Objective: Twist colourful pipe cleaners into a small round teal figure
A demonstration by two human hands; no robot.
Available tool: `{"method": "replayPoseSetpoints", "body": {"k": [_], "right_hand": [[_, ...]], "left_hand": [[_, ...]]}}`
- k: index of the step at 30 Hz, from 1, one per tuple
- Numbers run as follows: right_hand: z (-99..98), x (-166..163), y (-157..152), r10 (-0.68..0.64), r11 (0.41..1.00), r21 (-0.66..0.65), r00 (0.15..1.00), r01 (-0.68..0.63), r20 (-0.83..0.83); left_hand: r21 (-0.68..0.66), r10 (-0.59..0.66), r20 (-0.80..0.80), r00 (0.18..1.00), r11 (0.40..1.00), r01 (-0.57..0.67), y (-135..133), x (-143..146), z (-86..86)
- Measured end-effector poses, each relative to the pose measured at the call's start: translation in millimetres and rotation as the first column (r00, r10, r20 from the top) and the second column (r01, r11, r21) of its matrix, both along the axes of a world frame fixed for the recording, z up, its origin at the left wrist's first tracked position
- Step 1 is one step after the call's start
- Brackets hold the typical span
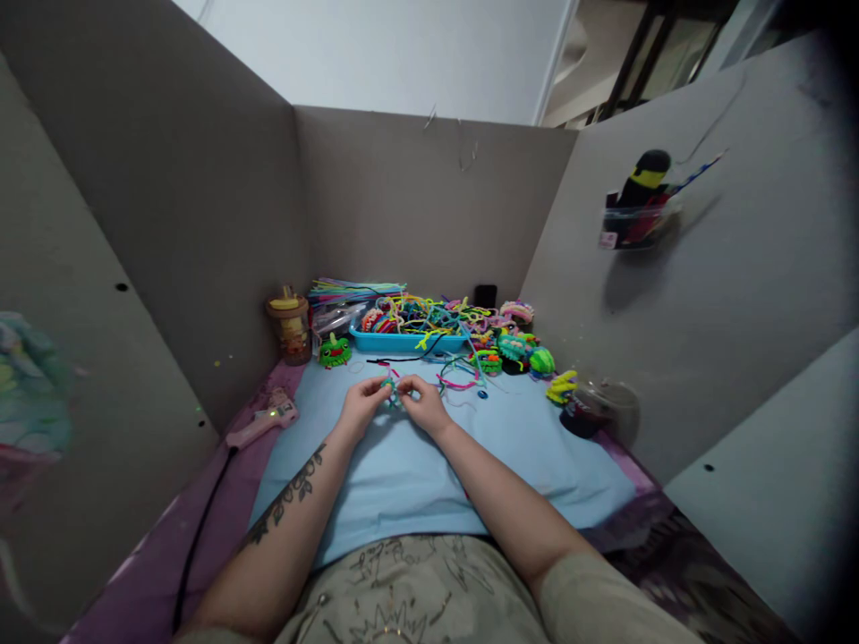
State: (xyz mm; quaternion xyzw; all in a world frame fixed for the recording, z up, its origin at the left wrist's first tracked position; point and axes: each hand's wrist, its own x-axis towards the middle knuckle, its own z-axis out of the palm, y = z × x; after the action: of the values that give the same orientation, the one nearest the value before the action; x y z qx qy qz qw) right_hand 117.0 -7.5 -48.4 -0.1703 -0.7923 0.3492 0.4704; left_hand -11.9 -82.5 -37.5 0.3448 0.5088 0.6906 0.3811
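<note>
Over the light blue cloth (403, 474), my left hand (364, 400) and my right hand (421, 402) meet close together. Between their fingertips is a small teal pipe-cleaner piece (391, 390), with a bit of pink at its top. The left fingers pinch it from one side. My right thumb and fingers are closed at its other side. Fingers cover part of the piece, so its full shape is hidden. Just right of my right hand lie loose pink and green pipe cleaners (460, 380), and a black one (403, 360) lies beyond the hands.
A blue tray (409, 342) heaped with coloured pipe cleaners stands at the back. Left of it are a green figure (334, 351) and a lidded cup (290, 331). A pink glue gun (265, 422) lies at left. Several fuzzy figures (514, 346) and a dark cup (582, 413) sit at right.
</note>
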Motion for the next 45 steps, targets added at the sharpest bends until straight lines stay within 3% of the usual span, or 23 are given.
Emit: {"method": "replayPoseSetpoints", "body": {"k": [6,10,14,20,25,30,35,39,42,45], "right_hand": [[-2.1,1.9,3.5,-0.150,0.947,0.294,0.988,0.132,0.038],[-2.7,3.8,4.6,-0.189,0.912,0.387,0.977,0.136,0.102],[-2.0,4.4,4.9,-0.212,0.925,0.341,0.972,0.166,0.104],[1.8,3.0,4.2,-0.112,0.988,0.109,0.994,0.110,0.015],[3.6,3.9,3.5,-0.079,0.996,-0.054,0.997,0.078,-0.012],[5.0,3.4,3.0,-0.086,0.996,0.015,0.996,0.086,0.027],[6.5,4.4,-1.9,-0.229,0.944,0.261,0.970,0.200,0.082],[8.2,6.4,-7.7,-0.266,0.885,0.433,0.950,0.173,0.165],[7.8,4.7,-6.7,-0.256,0.904,0.385,0.956,0.185,0.144],[4.6,1.5,0.9,-0.262,0.953,0.168,0.964,0.251,0.052]], "left_hand": [[-0.053,-0.067,0.074,0.995,0.996,0.071,-0.5,-1.3,-1.2],[-0.039,-0.017,0.024,1.000,0.999,0.018,-0.4,0.8,-0.2],[-0.041,0.012,-0.020,1.000,0.999,-0.013,0.7,0.5,-1.0],[-0.001,-0.002,-0.091,0.996,1.000,0.002,3.8,-2.5,-6.3],[0.030,-0.056,-0.169,0.984,0.998,0.062,4.2,-1.4,-8.4],[0.032,-0.068,-0.136,0.988,0.997,0.073,4.8,0.8,-8.7],[0.030,-0.016,-0.146,0.989,0.999,0.021,4.7,1.2,-8.2],[0.029,0.013,-0.269,0.963,1.000,-0.006,2.8,1.9,-5.9],[0.009,0.021,-0.382,0.924,1.000,-0.019,0.2,4.3,-2.7],[-0.016,-0.027,-0.415,0.909,1.000,0.022,-1.8,6.9,-0.4]]}}
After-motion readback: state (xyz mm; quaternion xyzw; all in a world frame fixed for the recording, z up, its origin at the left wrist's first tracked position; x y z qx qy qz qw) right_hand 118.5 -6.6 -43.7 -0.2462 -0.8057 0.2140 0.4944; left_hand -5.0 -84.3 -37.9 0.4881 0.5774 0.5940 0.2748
